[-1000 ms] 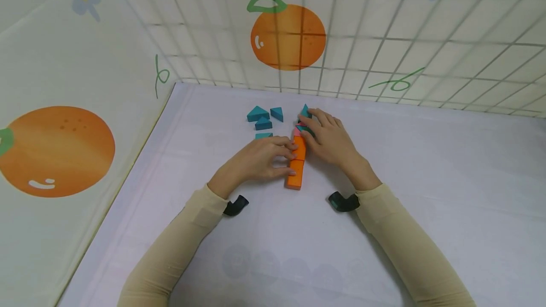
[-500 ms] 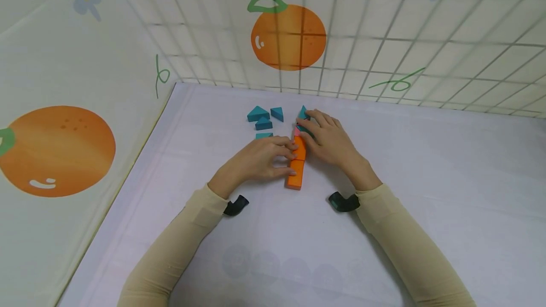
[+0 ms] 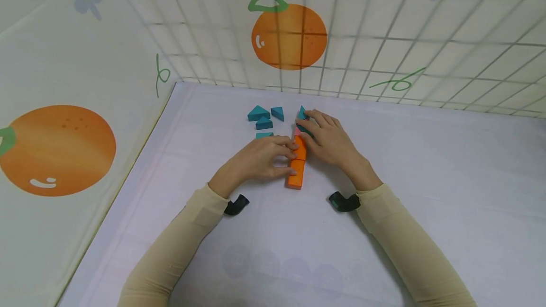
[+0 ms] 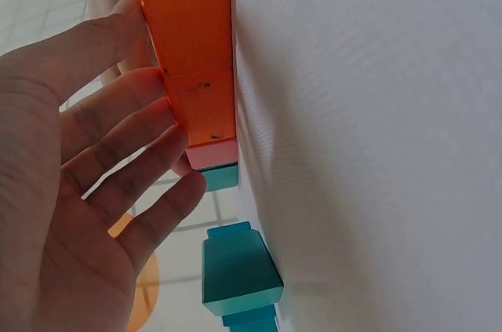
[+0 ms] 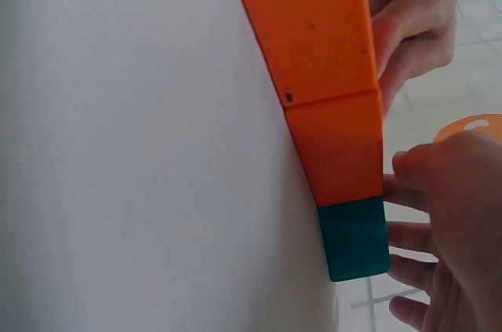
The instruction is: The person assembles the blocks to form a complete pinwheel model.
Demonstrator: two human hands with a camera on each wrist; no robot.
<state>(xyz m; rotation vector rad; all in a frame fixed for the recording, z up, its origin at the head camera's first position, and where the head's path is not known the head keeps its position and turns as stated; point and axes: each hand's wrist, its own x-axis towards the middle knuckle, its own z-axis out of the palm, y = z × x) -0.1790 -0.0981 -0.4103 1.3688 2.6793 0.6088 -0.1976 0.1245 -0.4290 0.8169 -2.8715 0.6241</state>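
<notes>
Two orange blocks [image 3: 294, 181] lie end to end in a row on the white surface. A pink block [image 3: 297, 131] continues the row at its far end, partly hidden. Beside it sits a teal block [image 5: 357, 242], mostly covered by fingers in the head view, with a teal triangular block [image 3: 302, 113] beyond. My left hand [image 3: 264, 158] rests its fingertips along the orange blocks from the left, fingers spread and loosely bent. From the right, my right hand [image 3: 332, 141] touches the teal blocks with its fingertips, the palm raised off them.
Several loose teal triangular blocks [image 3: 258, 114] lie left of the row, one partly behind the left hand. Black curved pieces [image 3: 343, 202] stick out at both sleeve cuffs. A white wall panel with a grid and a printed orange [image 3: 289, 37] stands behind.
The far teal triangular block and the teal block under my right hand have shifted slightly left, toward the row, with my right fingertips. My left hand has stayed in place.
</notes>
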